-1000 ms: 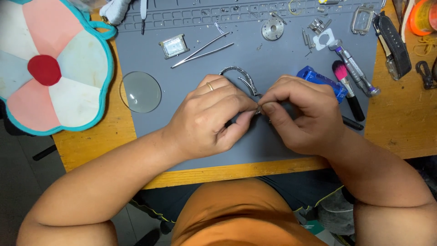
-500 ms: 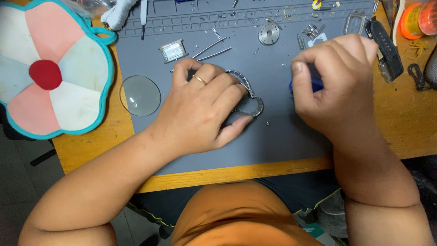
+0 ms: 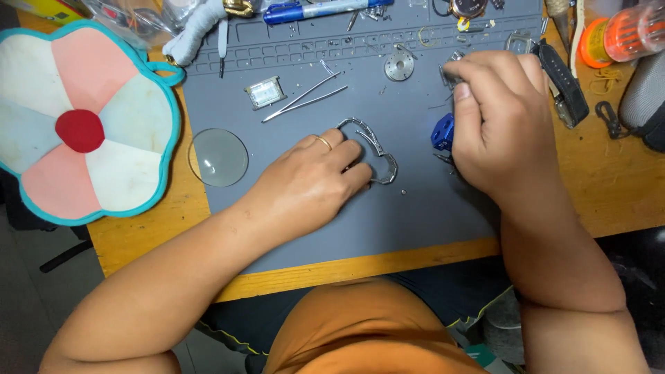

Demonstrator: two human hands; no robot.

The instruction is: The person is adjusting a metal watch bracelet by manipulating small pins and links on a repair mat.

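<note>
My left hand (image 3: 315, 181), with a ring on one finger, rests on the grey work mat (image 3: 415, 215) and pins down a silver metal watch band (image 3: 377, 149) that curls out from under its fingers. My right hand (image 3: 499, 121) reaches toward the back right of the mat, its fingertips closed over small metal parts (image 3: 454, 66); what it pinches is hidden. A blue tool (image 3: 442, 131) lies under its thumb side. Thin tweezers (image 3: 305, 97) lie behind my left hand.
A round clear lens (image 3: 218, 157) sits at the mat's left edge beside a flower-shaped pad (image 3: 80, 125). A small square part (image 3: 265, 92), a round metal disc (image 3: 400, 66), a black strap (image 3: 562, 79), a blue pen (image 3: 318, 10) and an orange bottle (image 3: 616, 34) lie about the wooden table.
My right hand left the watch band and moved up and right to the small parts at the back. My left hand stayed holding the band on the mat.
</note>
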